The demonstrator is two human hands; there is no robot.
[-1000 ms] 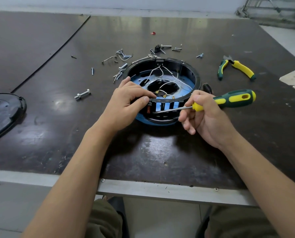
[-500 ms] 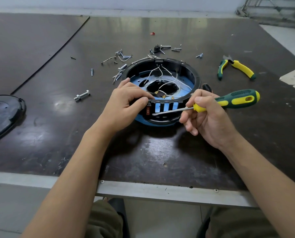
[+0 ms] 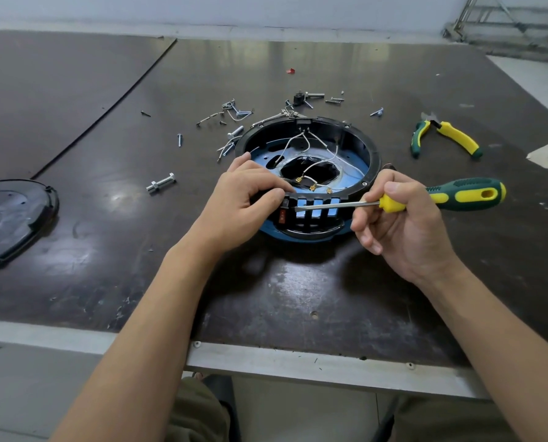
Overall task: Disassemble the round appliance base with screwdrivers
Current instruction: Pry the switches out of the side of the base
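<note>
Nearest the person, a metal strip edges the dark table point(image 3: 298, 298), and both forearms reach forward over it. The left hand point(image 3: 240, 202) curls over the near rim of the round base point(image 3: 374, 154), fingers inside and thumb against the outer wall, gripping it. The right hand point(image 3: 403, 224) pinches the screwdriver point(image 3: 464, 195) at its yellow collar between thumb and fingers, with the lower fingers loosely bent beneath. The screwdriver's long axis runs almost level from side to side. Its green and yellow handle juts out past the right hand, and its shaft points towards the left hand across the slatted near wall of the base. The tip lies just beside the left thumb, above a small red switch point(image 3: 282, 215); whether it touches the wall cannot be told. The base lies open side up between and beyond the two hands, with white wires point(image 3: 301, 140) trailing over its blue floor. Out beyond the left hand lie a bolt point(image 3: 161, 184) and, further off, scattered screws point(image 3: 234, 111). Well away on that hand's outer side, a black cover point(image 3: 11, 218) rests flat on the table. Beyond the right hand lie pliers point(image 3: 444, 138) with green and yellow grips, handles spread. Furthest off, past the base, is a small red scrap point(image 3: 290, 71).
</note>
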